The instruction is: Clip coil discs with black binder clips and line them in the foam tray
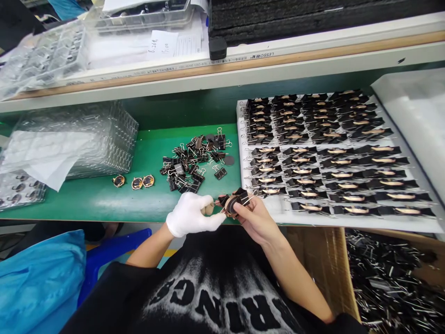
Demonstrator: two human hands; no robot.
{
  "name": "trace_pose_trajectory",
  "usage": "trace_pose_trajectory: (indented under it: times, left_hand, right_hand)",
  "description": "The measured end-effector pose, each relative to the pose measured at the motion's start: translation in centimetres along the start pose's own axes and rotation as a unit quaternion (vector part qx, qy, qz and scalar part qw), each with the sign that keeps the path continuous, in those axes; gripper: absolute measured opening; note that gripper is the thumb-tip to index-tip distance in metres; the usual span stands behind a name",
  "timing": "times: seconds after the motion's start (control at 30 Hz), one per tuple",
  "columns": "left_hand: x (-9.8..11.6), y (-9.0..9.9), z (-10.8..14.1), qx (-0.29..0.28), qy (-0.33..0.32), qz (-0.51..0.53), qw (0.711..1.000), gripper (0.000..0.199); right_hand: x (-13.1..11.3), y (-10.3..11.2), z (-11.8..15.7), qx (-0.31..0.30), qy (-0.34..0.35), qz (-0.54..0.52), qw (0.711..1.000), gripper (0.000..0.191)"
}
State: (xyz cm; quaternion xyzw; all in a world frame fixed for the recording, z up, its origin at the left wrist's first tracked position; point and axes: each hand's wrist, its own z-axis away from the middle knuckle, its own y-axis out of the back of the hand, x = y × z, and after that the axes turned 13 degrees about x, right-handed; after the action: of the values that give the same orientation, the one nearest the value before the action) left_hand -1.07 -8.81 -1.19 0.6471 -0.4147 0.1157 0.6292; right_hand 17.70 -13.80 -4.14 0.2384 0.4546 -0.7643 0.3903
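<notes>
Near the front edge of the green bench, my left hand (193, 214), in a white glove, pinches the wire handle side of a round piece (230, 204) with black binder clips on it. My bare right hand (255, 219) grips the same piece from the other side, its thumb on the dark disc. A black clip (243, 196) with silver handles sticks out above my right fingers. Behind my hands lies a heap of black binder clips (186, 167). Several round gold-rimmed pieces (143, 182) rest on the bench to the left.
A white board (245, 174) with rows of clipped pieces fills the right side. Stacked clear trays (104, 139) stand at the left under a shelf (156, 83). At lower right is a cardboard box (327, 255) of clips; a blue stool (114, 248) stands lower left.
</notes>
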Motion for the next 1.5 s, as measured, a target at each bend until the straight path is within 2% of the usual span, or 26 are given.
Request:
trace_pose_trajectory:
  times: [0.1,0.23,0.43,0.8,0.9,0.97,1.03,1.1,1.13,1.2,1.27,1.3,1.33,1.37,1.43,1.5]
  left_hand:
    - [-0.1,0.4,0.1,-0.001,0.017,0.055,0.998,0.043]
    - [-0.2,1.3,0.0,-0.061,0.035,0.072,0.995,0.041]
    - [-0.6,1.8,-0.4,-0.129,0.022,0.077,0.988,0.041]
    - [-0.7,2.2,-0.9,-0.168,0.031,0.036,0.985,0.042]
    - [-0.6,2.4,-1.3,-0.188,0.061,0.067,0.978,0.038]
    - [-0.4,2.2,-1.6,-0.229,0.135,0.161,0.951,0.050]
    - [0.0,1.6,-1.9,-0.289,0.232,0.259,0.892,0.067]
    - [0.4,0.9,-2.1,-0.324,0.295,0.309,0.844,0.068]
    - [0.6,0.4,-2.2,-0.329,0.302,0.317,0.837,0.065]
    - [0.9,-0.4,-2.0,-0.316,0.280,0.310,0.852,0.056]
    - [1.2,-1.4,-1.5,-0.273,0.230,0.266,0.895,0.043]
    - [1.4,-2.0,-1.1,-0.236,0.192,0.228,0.925,0.036]
    - [1.5,-2.8,-0.8,-0.193,0.144,0.186,0.953,0.030]
    - [1.7,-3.6,-0.5,-0.149,0.089,0.143,0.974,0.027]
    - [2.0,-5.3,-0.2,-0.081,-0.033,0.062,0.994,0.027]
    - [2.3,-7.0,-0.2,-0.047,-0.135,-0.015,0.990,0.029]
  right_hand:
    - [-0.4,0.4,-0.3,0.036,0.022,0.007,0.999,0.036]
    - [-0.8,1.1,-0.9,0.098,0.059,0.016,0.993,0.030]
    - [-0.5,1.1,-1.2,0.070,0.066,0.068,0.993,0.033]
    - [0.3,0.8,-0.9,0.076,0.067,0.060,0.993,0.030]
    - [0.1,1.0,-0.9,0.072,0.104,0.053,0.991,0.026]
    - [-0.2,1.3,-0.9,0.061,0.172,0.059,0.981,0.025]
    - [-0.5,1.8,-0.6,0.025,0.249,0.091,0.964,0.022]
    - [-0.8,2.6,0.1,-0.006,0.300,0.143,0.943,0.019]
    - [-1.0,3.2,0.6,-0.008,0.303,0.167,0.938,0.025]
    - [-1.0,4.7,2.0,0.008,0.280,0.188,0.941,0.055]
    - [-0.8,6.5,3.6,0.047,0.267,0.183,0.945,0.084]
    - [-0.6,7.5,4.3,0.087,0.279,0.185,0.938,0.088]
    - [-0.4,8.4,5.0,0.146,0.308,0.202,0.918,0.085]
    - [-0.2,9.2,5.5,0.218,0.346,0.240,0.880,0.077]
    - [0.2,10.5,6.0,0.342,0.418,0.356,0.762,0.063]
    - [0.4,11.3,5.8,0.400,0.464,0.469,0.636,0.054]
